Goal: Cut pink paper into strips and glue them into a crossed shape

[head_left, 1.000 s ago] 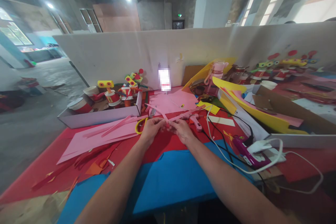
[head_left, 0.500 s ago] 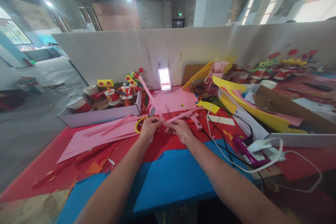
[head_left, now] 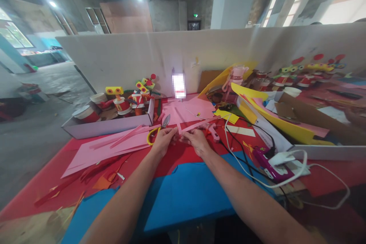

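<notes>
Two pink paper strips meet at my fingertips, or one strip folded over; I cannot tell which. One length slants away to the right and another points up and away, blurred over pink paper. My left hand is closed in a pinch at the meeting point. From the other side my right hand pinches the strip near the same spot. Yellow-handled scissors lie just left of my left hand, blades pointing away. A pink glue gun rests beyond my right hand.
Pink sheets and strips lie at left. A white box holds paper-cup figures. Cables run around a purple power strip at right, near a large box. Blue material covers the front edge; a lit screen stands behind.
The strip length that slanted up and left past the scissors has swung right and down, so the scissor blades now show fully. Both hands stay nearly in place.
</notes>
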A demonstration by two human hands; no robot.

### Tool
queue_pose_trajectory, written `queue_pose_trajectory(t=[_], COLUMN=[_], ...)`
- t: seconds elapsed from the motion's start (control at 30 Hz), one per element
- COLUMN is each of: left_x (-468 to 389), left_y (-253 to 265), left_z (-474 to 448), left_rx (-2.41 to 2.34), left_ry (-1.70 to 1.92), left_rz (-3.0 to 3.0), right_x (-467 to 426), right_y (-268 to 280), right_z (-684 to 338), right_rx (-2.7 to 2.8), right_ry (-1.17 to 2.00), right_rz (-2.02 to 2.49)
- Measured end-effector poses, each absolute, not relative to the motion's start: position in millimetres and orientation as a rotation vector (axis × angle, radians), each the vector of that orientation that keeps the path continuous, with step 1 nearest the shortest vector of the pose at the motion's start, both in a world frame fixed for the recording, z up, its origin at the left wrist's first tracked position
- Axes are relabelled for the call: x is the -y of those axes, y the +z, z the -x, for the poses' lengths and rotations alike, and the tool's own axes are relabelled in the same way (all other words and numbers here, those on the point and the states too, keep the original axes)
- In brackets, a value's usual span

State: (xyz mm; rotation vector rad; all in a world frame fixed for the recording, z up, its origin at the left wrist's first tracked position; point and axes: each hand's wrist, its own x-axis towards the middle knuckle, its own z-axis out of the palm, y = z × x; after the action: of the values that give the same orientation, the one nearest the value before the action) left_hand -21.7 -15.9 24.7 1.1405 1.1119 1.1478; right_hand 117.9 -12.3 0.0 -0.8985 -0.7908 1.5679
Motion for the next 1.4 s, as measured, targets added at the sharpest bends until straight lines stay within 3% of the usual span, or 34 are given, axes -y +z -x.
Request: queue_pose_trajectory(t=[0.7, 1.4], left_x=[18.1, 16.9], left_y=[17.7, 18.7], left_z=[14.3, 16.4], left_rx=[-1.093, -1.150], left_ry=[1.187, 1.244], left_rz=[-1.167, -1.097], right_x=[15.4, 12.5], right_y=[1.4, 2.1], right_z=[-116.8, -120.1], right_rx=[0.906, 0.756], right_ry=[1.370, 1.520], right_rz=[0.959, 0.879])
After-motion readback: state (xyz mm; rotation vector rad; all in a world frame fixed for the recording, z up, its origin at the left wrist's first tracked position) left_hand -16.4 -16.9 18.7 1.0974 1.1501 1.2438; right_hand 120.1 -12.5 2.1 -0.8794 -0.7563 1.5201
